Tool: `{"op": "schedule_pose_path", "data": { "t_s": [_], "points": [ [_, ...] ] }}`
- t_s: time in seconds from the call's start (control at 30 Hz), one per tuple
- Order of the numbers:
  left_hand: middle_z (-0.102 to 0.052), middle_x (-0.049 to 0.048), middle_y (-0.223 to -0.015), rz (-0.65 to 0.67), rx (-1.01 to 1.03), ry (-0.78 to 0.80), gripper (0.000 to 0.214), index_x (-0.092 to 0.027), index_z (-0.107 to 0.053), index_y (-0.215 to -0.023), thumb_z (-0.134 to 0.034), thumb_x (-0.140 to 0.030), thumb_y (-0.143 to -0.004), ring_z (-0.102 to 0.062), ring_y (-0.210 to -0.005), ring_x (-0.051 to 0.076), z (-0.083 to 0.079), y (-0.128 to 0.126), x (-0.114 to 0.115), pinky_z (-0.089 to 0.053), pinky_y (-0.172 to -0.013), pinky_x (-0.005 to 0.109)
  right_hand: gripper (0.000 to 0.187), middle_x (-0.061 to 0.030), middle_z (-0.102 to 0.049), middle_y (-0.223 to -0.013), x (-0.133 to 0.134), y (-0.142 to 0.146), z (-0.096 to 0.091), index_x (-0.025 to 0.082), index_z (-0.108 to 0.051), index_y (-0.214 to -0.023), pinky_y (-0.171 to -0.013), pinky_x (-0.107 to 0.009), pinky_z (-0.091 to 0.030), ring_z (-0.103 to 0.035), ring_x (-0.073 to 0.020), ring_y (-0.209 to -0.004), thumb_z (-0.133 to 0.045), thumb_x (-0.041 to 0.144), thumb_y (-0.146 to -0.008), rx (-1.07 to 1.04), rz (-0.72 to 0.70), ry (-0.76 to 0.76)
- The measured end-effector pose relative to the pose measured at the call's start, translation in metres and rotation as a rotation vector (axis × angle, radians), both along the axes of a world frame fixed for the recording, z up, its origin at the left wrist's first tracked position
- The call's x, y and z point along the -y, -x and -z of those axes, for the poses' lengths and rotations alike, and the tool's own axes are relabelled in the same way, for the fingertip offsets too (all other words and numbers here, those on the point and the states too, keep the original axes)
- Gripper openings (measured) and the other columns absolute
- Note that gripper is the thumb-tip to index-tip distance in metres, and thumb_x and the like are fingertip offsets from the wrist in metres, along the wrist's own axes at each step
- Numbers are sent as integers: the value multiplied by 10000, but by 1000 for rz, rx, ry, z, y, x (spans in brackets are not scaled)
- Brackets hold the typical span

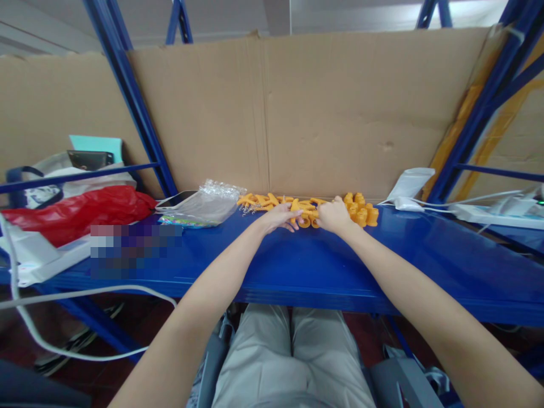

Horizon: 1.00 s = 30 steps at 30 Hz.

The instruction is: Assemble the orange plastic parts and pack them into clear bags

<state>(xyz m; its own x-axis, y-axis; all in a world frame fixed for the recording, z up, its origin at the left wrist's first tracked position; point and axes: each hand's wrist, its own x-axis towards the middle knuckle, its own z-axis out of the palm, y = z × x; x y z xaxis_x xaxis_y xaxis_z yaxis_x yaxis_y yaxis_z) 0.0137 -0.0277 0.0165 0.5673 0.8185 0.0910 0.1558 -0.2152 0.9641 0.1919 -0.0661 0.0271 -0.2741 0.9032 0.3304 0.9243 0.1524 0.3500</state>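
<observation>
My left hand [280, 219] is closed around an orange plastic piece [296, 207] with a pointed upper part. Beside it, my right hand [334, 215] has its fingers curled in a pinch at the right end of that same piece; the fingertips are partly hidden. Just beyond and left of my left hand lies a pile of slim orange pieces [257, 200] with small metal chains. Round orange pieces with ring-shaped ends [314, 222] rest on the blue table between my hands. To the right of my right hand, several chunky orange pieces [361, 211] stand grouped together.
A blue metal table [297, 266] runs under everything, with a cardboard panel [331, 113] behind. Clear plastic packaging [204, 205] and a red plastic bag [89, 212] lie left. White power strips [55, 260] and cables sit at both sides, between blue frame posts [131, 96].
</observation>
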Motion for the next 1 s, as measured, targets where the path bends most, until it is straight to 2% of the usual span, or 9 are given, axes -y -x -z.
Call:
{"op": "schedule_pose_path", "data": {
  "t_s": [0.13, 0.23, 0.37, 0.53, 0.67, 1.0],
  "points": [
    [-634, -28, -642, -24, -32, -169, 194, -154, -490, -923, -655, -221, -846, -590, -469, 74, 4, -4, -2, -453, -446, 166, 368, -187, -732, -981, -5, -2, 4, 110, -724, -1040, -809, -358, -415, -682, -287, -962, -436, 275, -880, -43, 5, 44],
    [-616, -42, -621, -72, -47, -213, 179, -160, -473, -926, -632, -197, -854, -593, -474, 77, 6, -10, -3, -431, -434, 153, 377, -184, -734, -969, -5, -5, 3, 108, -723, -1051, -781, -343, -425, -681, -288, -956, -440, 288, -879, -72, 28, 47],
    [-619, -40, -609, -111, -13, -143, 130, -163, -463, -958, -577, -182, -896, -610, -482, 89, 6, -16, 1, -447, -446, 162, 347, -172, -737, -949, -3, -8, 0, 127, -725, -1009, -809, -342, -395, -673, -273, -951, -435, 274, -889, -92, 31, -8],
    [-635, -25, -594, -119, 37, 39, 50, -161, -476, -955, -509, -196, -944, -614, -460, 98, 2, -16, 8, -482, -455, 181, 294, -181, -720, -1022, -3, -9, 0, 102, -700, -996, -838, -366, -333, -630, -279, -1004, -457, 221, -880, -101, -21, -127],
    [-644, -15, -602, -109, 27, 100, 67, -159, -489, -938, -519, -219, -945, -611, -450, 97, 0, -13, 11, -489, -452, 183, 282, -187, -726, -988, -2, -8, -1, 86, -700, -977, -847, -371, -316, -638, -276, -984, -461, 190, -871, -78, -28, -130],
    [-607, -35, -621, -101, -69, -201, 98, -152, -485, -959, -562, -187, -907, -575, -444, 75, 2, -7, 3, -479, -462, 183, 335, -212, -730, -945, -1, -4, -2, 85, -719, -1025, -839, -365, -421, -687, -295, -960, -464, 226, -859, -80, 11, -34]
  ]
}}
